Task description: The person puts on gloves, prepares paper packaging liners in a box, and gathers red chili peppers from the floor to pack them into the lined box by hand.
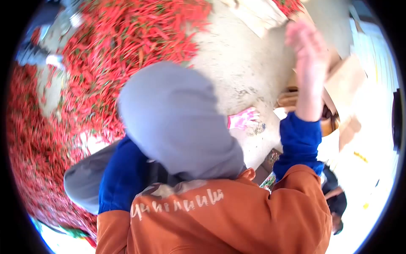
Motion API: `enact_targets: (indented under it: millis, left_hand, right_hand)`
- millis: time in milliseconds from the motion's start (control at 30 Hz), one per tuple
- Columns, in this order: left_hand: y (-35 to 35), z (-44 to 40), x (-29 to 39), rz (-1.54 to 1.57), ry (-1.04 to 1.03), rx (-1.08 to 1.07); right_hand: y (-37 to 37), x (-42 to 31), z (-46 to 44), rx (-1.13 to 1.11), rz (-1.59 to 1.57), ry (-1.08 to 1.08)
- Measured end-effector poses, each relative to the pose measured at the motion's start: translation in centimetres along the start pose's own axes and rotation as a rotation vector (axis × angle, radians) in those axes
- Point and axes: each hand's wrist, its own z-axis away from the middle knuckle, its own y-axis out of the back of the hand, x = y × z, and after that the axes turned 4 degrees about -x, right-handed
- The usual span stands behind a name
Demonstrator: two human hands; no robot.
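Observation:
My right hand (308, 44) is raised at the upper right, beyond a blue sleeve (299, 137). Motion smears its fingers, so I cannot make out whether it holds anything. It is nearest to the cardboard (344, 80). My left arm, also in a blue sleeve (120, 175), passes behind my bent grey-clad knee (169, 118). Only a small bit of skin, perhaps from my left hand (248, 174), shows past the knee; its fingers are hidden. A pink and white glove (244, 118) lies on the concrete floor (237, 63) between knee and right arm.
Red chili peppers (101, 76) cover the floor at the left and upper left. Another person's legs in blue trousers (31, 55) are at the upper left edge. A person in dark clothes (336, 199) is at the lower right. A pale board (258, 15) lies at the top.

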Motion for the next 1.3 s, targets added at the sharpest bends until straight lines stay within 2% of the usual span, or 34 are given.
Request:
enact_targets:
  millis: [67,100,133,167,200,267,300,333,400,467,500,533,567,600,700,733,867,900,967,1000,1033,1100,1200,1233,1300]
  left_hand:
    - [0.6,0.4,-0.5,0.065,0.04,-0.006]
    - [0.4,0.4,-1.0,0.095,0.057,-0.005]
    - [0.5,0.4,-1.3,0.121,0.072,0.0]
    - [0.7,0.1,-1.1,0.145,0.074,0.015]
    - [0.3,0.7,-0.4,0.154,0.059,0.038]
    - [0.6,0.7,-0.3,0.198,0.075,0.06]
    - [0.8,0.6,0.0,0.217,0.075,0.074]
    - [1.1,0.6,0.2,0.241,0.074,0.092]
    - [1.9,0.7,0.8,0.297,0.074,0.13]
    - [2.5,0.1,1.3,0.359,0.06,0.184]
    - [3.0,0.1,1.2,0.404,0.047,0.223]
    - [3.6,0.3,1.4,0.444,0.03,0.273]
    - [4.6,0.4,1.7,0.487,0.009,0.323]
    - [5.7,0.7,1.8,0.539,-0.019,0.386]
    - [10.7,2.1,1.3,0.676,-0.106,0.598]
    - [12.2,2.5,0.9,0.692,-0.102,0.671]
    - [16.0,3.4,-1.0,0.632,-0.001,0.942]
    - [17.2,4.3,0.2,0.536,-0.012,1.059]
    - [19.0,6.9,4.1,0.347,-0.042,1.289]
    - [19.3,6.9,5.0,0.278,-0.187,1.364]
    - [20.1,9.8,9.8,0.546,-0.258,1.264]
    - [21.6,12.0,12.7,0.477,-0.335,1.267]
    - [23.1,14.3,15.4,0.309,-0.445,1.427]
    - [23.2,15.3,16.5,0.458,-0.473,1.405]
    - [23.4,15.3,16.4,0.515,-0.405,1.416]
  right_hand:
    - [2.8,6.5,4.2,0.194,0.138,-0.329]
    - [4.8,11.3,7.4,0.193,0.185,-0.476]
    - [6.4,16.9,10.9,0.178,0.39,-0.595]
    - [8.1,22.0,15.1,0.037,0.536,-0.798]
    - [10.5,21.5,19.3,-0.156,0.841,-0.925]
    - [9.8,27.5,26.4,-0.308,1.044,-1.084]
    - [9.5,28.0,28.6,-0.533,0.892,-1.189]
    - [8.3,29.5,30.6,-0.587,0.844,-1.147]
    - [4.6,30.9,33.3,-0.509,0.914,-1.077]
    - [1.2,29.2,32.4,-0.219,1.16,-0.993]
    - [1.7,29.8,32.7,-0.235,1.194,-0.978]
    - [2.0,32.5,34.7,-0.213,1.216,-0.848]
    - [1.5,32.1,34.5,-0.194,1.241,-0.718]
    - [2.4,31.7,33.9,-0.127,0.986,-0.978]
    - [3.7,27.3,30.0,0.138,1.114,-0.716]
    - [4.2,25.3,27.6,0.196,1.032,-0.598]
    - [3.3,16.1,15.4,0.169,0.799,-0.179]
    - [1.5,13.2,11.7,0.163,0.716,-0.098]
    - [-1.8,8.7,4.9,0.064,0.635,0.222]
    - [-3.0,6.5,2.4,-0.008,0.616,0.331]
    - [-4.4,4.5,-0.2,-0.08,0.592,0.452]
    - [-8.2,0.4,-4.9,-0.092,0.581,0.643]
    - [-13.4,-3.9,-9.6,-0.281,0.51,0.694]
    - [-15.3,-5.3,-10.3,-0.356,0.5,0.704]
    - [-18.3,-7.7,-10.6,-0.497,0.488,0.691]
